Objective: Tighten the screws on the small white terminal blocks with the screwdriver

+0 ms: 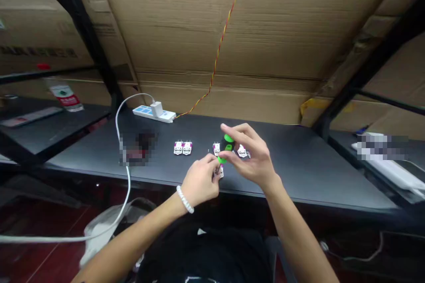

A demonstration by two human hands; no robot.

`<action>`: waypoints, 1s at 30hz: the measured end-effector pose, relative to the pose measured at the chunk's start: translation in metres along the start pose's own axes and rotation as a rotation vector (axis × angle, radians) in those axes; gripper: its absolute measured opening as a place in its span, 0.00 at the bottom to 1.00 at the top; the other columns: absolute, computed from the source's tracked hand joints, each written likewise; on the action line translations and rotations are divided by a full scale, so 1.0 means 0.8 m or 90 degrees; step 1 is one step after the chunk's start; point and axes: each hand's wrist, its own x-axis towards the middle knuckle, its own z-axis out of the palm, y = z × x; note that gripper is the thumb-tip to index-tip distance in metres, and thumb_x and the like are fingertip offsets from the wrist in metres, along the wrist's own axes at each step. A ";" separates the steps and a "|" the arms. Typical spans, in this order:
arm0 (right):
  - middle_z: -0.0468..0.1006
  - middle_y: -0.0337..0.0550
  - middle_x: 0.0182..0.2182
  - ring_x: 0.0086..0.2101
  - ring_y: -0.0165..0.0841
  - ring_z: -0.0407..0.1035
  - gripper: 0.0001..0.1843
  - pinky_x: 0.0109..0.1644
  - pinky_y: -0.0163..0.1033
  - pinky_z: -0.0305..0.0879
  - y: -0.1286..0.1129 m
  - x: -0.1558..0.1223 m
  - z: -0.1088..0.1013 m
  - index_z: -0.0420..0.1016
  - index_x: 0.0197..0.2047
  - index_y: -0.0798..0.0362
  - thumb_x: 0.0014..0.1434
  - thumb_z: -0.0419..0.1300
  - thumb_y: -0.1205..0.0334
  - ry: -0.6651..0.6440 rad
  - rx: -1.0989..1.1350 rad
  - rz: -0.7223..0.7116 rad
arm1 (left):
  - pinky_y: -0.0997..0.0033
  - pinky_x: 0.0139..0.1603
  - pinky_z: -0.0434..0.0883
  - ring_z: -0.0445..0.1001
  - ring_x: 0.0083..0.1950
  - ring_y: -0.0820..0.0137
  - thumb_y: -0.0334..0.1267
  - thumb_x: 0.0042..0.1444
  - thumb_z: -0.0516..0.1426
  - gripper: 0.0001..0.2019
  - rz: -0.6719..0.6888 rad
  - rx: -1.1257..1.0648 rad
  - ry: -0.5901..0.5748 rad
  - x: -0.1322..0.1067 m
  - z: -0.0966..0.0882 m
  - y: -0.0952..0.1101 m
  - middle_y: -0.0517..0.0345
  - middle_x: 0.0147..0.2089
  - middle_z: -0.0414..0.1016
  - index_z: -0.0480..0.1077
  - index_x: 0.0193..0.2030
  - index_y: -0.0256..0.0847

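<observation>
My right hand (249, 154) is closed around a short black-and-green screwdriver (227, 145), its handle tilted and its lower end near my left fingertips. My left hand (202, 179), with a white band at the wrist, pinches a small white-and-purple part (221, 171) just over the table's front edge. The screwdriver's tip is hidden by my fingers. Behind the tool sits a similar white part (216, 147), and another white part (242, 152) lies partly behind my right hand. Farther left, two white-and-purple pieces (183, 148) stand side by side.
A white power strip (154, 113) with a plugged-in charger lies at the back left. Its white cable (117, 128) loops over the table's front edge. A twisted red-yellow wire (217, 53) runs up the cardboard. Black frame posts (345, 70) flank the dark table (299, 168).
</observation>
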 end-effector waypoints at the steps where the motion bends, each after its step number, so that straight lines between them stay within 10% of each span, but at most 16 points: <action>1: 0.79 0.45 0.44 0.40 0.36 0.77 0.30 0.45 0.44 0.81 0.000 -0.001 0.000 0.73 0.70 0.39 0.66 0.70 0.59 0.003 -0.002 -0.001 | 0.60 0.46 0.73 0.78 0.44 0.58 0.28 0.58 0.59 0.05 0.001 0.002 -0.001 0.000 -0.001 0.000 0.51 0.44 0.77 0.71 0.38 0.43; 6: 0.80 0.51 0.59 0.51 0.41 0.80 0.26 0.55 0.51 0.80 -0.006 -0.002 -0.003 0.72 0.70 0.42 0.72 0.58 0.65 -0.036 0.109 0.063 | 0.61 0.45 0.72 0.78 0.43 0.60 0.27 0.58 0.59 0.06 0.017 -0.024 0.000 0.000 -0.005 0.002 0.52 0.46 0.76 0.70 0.37 0.43; 25: 0.80 0.44 0.43 0.36 0.35 0.73 0.23 0.36 0.40 0.74 0.004 0.001 -0.002 0.81 0.59 0.43 0.62 0.74 0.57 0.027 -0.032 0.045 | 0.58 0.57 0.73 0.77 0.54 0.59 0.27 0.62 0.62 0.05 0.070 -0.175 0.018 -0.010 0.001 -0.018 0.51 0.53 0.78 0.73 0.41 0.42; 30: 0.82 0.50 0.53 0.47 0.41 0.80 0.21 0.52 0.50 0.79 0.008 -0.006 0.002 0.75 0.67 0.43 0.73 0.60 0.58 0.028 0.044 0.054 | 0.57 0.59 0.74 0.77 0.54 0.58 0.27 0.61 0.62 0.06 0.069 -0.190 0.018 -0.009 0.002 -0.019 0.51 0.55 0.77 0.73 0.40 0.42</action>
